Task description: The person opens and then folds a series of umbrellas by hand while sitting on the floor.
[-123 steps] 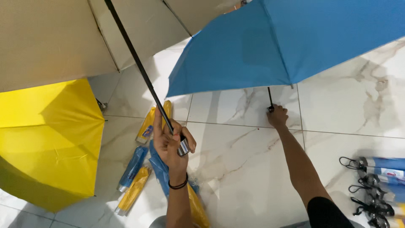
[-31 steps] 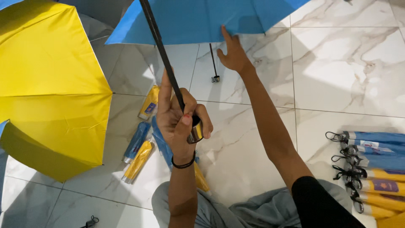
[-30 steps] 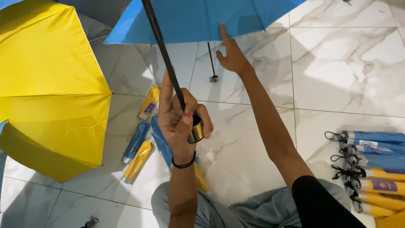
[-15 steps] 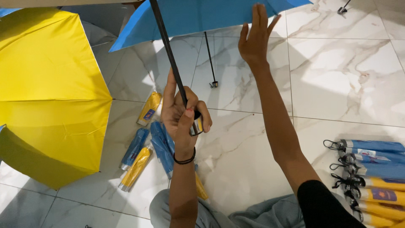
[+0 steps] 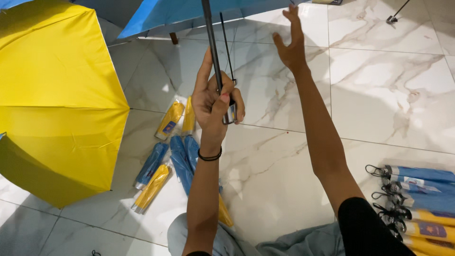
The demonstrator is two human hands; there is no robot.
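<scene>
Left hand (image 5: 215,102): raised at centre, fingers wrapped tight round the black shaft (image 5: 211,45) of the blue umbrella (image 5: 189,12), just above its handle end; a black band sits on the wrist. The shaft runs up and far to the canopy, which fills the top edge of the scene.

Right hand (image 5: 289,42): lifted to the right of the shaft, fingers spread and open, holding nothing; fingertips lie close under the blue canopy's edge, contact not clear.

Yellow umbrella (image 5: 57,95): open, lying on the floor at left, its rim reaching toward centre and stopping short of the left arm.

Sleeves (image 5: 166,161): blue and yellow packaged covers, strewn on the floor between the yellow rim and the left forearm, some partly under the arm.

Folded umbrellas (image 5: 417,199): blue and yellow, stacked in a row at the near right edge, strap loops pointing left.

Marble floor (image 5: 388,95): pale tiles, bare stretch at right and far right, between the right arm and the folded stack; a narrower bare patch lies between the two forearms.
</scene>
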